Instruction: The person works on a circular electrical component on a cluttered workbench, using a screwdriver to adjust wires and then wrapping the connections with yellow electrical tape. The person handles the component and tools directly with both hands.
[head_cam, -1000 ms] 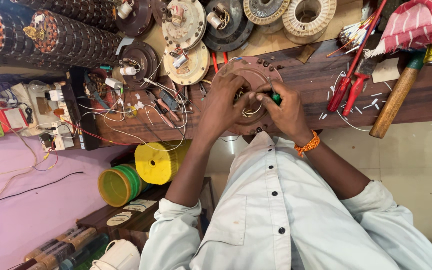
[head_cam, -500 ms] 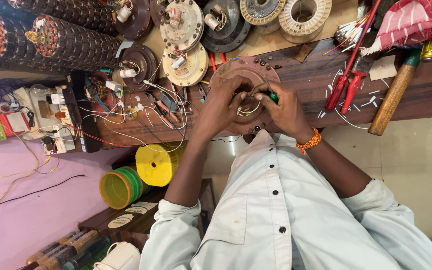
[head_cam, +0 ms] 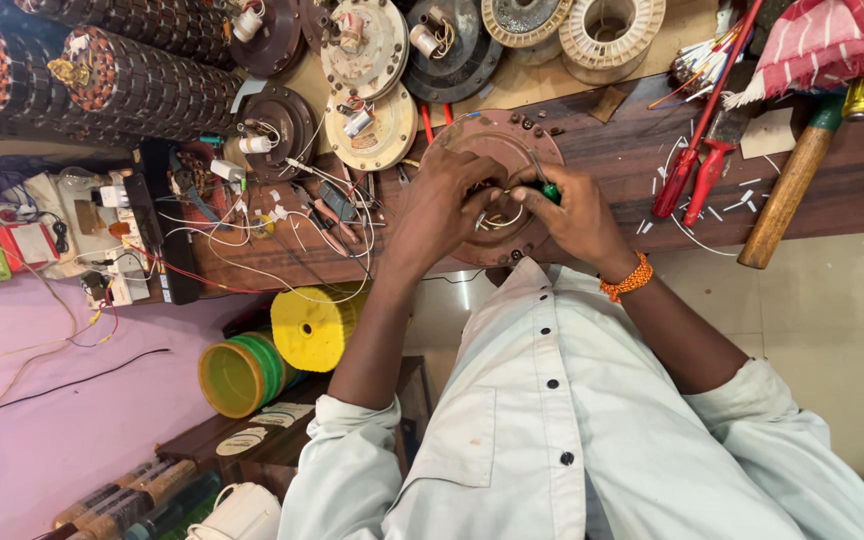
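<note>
Working over the brown motor disc (head_cam: 500, 150) on the wooden bench (head_cam: 832, 190), we had our left hand (head_cam: 442, 205) curled on its near half, fingertips pinched on pale wires (head_cam: 497, 218) at the centre, while our right hand (head_cam: 577, 212) was closed around a green-handled screwdriver (head_cam: 546, 186) whose tip we could not see. Both hands hid most of the disc's middle, so we could not tell what the wires joined to or where the blade touched. Beside us lay red pliers (head_cam: 687, 180) and a hammer (head_cam: 790, 190), its head cut off by a red checked cloth (head_cam: 832, 40) at the frame's edge.
</note>
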Motion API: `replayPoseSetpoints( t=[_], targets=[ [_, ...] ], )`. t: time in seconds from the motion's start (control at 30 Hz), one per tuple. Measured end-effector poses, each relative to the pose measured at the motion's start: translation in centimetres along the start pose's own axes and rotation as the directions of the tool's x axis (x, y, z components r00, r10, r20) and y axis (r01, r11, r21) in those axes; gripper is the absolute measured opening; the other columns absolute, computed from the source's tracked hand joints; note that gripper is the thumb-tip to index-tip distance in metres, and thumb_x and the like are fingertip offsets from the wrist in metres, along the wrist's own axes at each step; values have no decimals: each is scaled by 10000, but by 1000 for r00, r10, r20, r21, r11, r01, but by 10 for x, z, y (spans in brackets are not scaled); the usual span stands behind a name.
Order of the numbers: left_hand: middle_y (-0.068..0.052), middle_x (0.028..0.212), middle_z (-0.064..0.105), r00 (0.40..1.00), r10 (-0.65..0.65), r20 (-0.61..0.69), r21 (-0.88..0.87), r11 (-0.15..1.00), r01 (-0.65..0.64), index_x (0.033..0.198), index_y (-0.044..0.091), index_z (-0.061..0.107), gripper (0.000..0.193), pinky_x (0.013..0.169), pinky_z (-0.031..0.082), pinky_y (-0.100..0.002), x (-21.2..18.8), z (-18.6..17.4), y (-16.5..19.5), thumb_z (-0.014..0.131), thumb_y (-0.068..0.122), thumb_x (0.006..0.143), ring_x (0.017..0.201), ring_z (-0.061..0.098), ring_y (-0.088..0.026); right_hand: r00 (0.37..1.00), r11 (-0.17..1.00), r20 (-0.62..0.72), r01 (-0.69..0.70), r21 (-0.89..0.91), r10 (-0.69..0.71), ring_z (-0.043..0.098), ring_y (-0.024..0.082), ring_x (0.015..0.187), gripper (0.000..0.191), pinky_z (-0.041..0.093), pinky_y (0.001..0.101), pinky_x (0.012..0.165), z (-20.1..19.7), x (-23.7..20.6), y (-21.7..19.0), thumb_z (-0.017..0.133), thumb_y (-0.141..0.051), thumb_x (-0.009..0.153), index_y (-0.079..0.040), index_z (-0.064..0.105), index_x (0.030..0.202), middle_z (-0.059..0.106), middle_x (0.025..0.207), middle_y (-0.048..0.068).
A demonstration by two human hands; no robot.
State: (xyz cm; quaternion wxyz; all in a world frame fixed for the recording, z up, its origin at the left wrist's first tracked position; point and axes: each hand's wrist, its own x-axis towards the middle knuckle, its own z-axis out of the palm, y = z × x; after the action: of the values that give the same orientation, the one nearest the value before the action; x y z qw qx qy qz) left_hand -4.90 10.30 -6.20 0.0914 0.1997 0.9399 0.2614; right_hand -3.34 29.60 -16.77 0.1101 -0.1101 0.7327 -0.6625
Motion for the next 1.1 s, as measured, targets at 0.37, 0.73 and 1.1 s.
replayPoseSetpoints(
  t=[0.37,0.73,1.1],
  targets=[
    [-70,1322,673,936,-327,-133,-72,945,320,1491,182,474,764,1032,472,-450,-35,2,8,847,288,833,1197,601,-309,998,995,-69,-20,-95,13,699,112,774,185,546,293,695,6,6,-5,763,-146,922,9,753,1022,775,904,114],
    [-94,1313,659,878,-401,-262,-154,915,372,1535,110,384,867,1021,454,-468,-35,50,8,846,198,806,1166,568,-350,995,985,-72,51,-165,-64,758,249,788,164,562,349,703,8,6,-14,753,-120,898,-3,742,1012,758,925,166],
    [-94,1336,655,862,-414,-291,-214,907,363,1485,120,417,784,1049,477,-433,-39,57,12,826,114,816,1264,581,-319,981,970,-140,100,-219,-133,735,334,795,152,547,402,678,10,6,-11,778,-145,898,-20,732,971,728,889,194]
  ],
)
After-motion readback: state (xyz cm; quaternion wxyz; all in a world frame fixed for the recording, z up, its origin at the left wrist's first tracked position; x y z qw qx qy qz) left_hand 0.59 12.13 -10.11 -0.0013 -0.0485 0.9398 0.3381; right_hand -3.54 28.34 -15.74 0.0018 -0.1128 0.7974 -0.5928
